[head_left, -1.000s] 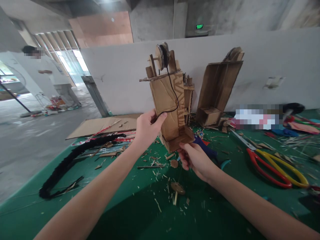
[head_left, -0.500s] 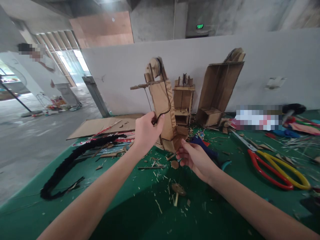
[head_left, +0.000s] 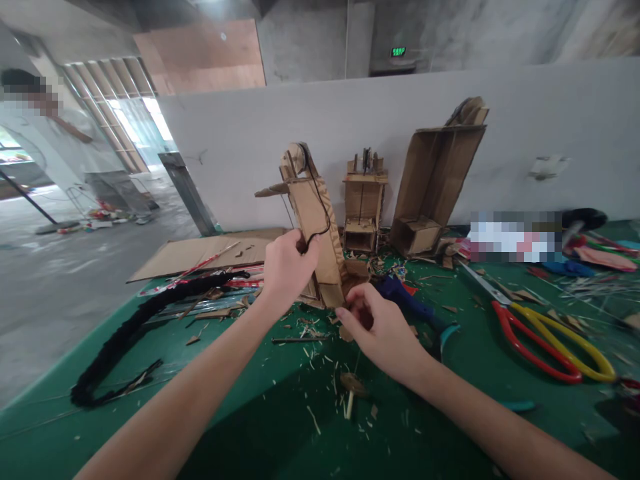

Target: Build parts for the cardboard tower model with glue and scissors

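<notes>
Cardboard tower (head_left: 309,208) — tilted, between both hands (head_left: 287,267)

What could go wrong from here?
The tall tan cardboard tower leans left, and only the left hand plainly grips it; it might slip or tip.
The thin black cord bows loosely along the tower down to the left hand, so it could snag.
The round brown disc with a pale stick sits close below the right hand, which might knock it.
</notes>
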{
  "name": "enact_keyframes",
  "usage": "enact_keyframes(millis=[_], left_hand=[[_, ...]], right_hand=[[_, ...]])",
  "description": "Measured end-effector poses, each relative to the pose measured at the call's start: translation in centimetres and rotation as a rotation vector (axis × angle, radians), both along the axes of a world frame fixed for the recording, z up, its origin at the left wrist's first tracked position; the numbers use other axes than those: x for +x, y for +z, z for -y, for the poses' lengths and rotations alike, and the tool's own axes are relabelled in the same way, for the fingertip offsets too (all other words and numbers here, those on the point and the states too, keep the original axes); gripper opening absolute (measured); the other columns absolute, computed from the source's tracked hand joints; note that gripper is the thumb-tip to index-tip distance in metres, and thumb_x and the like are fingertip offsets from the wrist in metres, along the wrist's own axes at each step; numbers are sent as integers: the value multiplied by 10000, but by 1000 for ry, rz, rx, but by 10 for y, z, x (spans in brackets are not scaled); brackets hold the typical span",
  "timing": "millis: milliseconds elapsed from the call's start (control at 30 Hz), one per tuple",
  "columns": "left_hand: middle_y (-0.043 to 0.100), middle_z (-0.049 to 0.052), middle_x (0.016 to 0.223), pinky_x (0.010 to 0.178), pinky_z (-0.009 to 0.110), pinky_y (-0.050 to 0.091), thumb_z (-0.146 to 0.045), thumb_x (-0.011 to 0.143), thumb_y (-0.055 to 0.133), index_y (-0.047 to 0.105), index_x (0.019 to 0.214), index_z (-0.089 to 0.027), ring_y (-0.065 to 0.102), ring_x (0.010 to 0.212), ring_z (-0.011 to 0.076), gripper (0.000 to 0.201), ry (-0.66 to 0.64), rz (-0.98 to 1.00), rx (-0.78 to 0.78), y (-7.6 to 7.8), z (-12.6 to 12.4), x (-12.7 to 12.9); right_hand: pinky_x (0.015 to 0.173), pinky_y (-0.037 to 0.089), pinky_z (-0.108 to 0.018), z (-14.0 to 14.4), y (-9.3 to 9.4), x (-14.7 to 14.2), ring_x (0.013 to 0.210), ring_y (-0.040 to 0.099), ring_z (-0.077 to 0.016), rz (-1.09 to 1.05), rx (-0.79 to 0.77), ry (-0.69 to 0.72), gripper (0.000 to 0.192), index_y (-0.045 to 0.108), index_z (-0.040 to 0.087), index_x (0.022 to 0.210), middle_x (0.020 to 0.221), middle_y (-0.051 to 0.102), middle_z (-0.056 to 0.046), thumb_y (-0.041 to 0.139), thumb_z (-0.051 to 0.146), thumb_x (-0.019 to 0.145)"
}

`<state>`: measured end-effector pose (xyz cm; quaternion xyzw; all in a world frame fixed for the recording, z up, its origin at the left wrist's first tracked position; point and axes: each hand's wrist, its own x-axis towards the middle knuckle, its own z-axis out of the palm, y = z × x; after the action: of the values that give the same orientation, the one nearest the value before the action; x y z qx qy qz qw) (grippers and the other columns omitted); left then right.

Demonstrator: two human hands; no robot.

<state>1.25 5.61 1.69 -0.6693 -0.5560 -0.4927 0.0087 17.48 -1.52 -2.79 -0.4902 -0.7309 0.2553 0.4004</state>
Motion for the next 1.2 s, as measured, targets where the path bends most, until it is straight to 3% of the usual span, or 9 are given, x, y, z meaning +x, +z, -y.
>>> enact_keyframes(millis=[133, 300, 600, 900, 1067, 1200], left_hand=[[550, 9, 524, 505, 274, 251, -418, 803, 507, 452, 542, -206, 440, 471, 143, 341, 13, -43, -21, 3, 9, 8], [527, 1, 492, 497, 275, 248, -403, 806, 508, 425, 522, -211, 431, 458, 144, 353, 24, -117, -17, 1, 15, 15], [519, 15, 509, 499, 286, 239, -377, 811, 503, 412, 550, -218, 419, 469, 153, 319, 34, -140, -19, -4, 18, 19], [490, -4, 497, 495, 283, 244, -378, 819, 506, 450, 554, -205, 382, 461, 134, 322, 21, -118, -41, -5, 18, 21], [452, -28, 507, 481, 262, 258, -378, 819, 532, 475, 577, -182, 359, 472, 106, 317, -72, -61, 38, 0, 8, 8], [574, 3, 648, 530, 241, 367, -349, 832, 538, 607, 742, -148, 474, 567, 114, 231, -233, 108, 73, 7, -5, -10]], right_hand=[[499, 329, -264, -1, 2, 1, 533, 479, -142, 53, 49, -92, 167, 483, 228, 771, 604, 533, 24, 546, 370, 833], [483, 291, -272, -5, -3, 2, 485, 453, -139, 94, 78, -62, 242, 432, 234, 626, 542, 510, 22, 526, 306, 837], [482, 264, -283, -3, -13, -2, 483, 470, -152, 205, 105, -97, 249, 388, 237, 637, 554, 525, -5, 499, 291, 854], [523, 331, -297, -2, -18, -3, 541, 542, -177, 218, 120, -95, 218, 415, 229, 675, 601, 579, -33, 487, 296, 870], [486, 370, -247, 3, -9, 1, 523, 558, -135, 43, 136, 10, 169, 446, 224, 751, 610, 587, 8, 497, 325, 876], [428, 336, -222, -5, 0, 13, 427, 446, -93, -119, 256, -101, 206, 353, 240, 737, 525, 437, 78, 508, 303, 858]])
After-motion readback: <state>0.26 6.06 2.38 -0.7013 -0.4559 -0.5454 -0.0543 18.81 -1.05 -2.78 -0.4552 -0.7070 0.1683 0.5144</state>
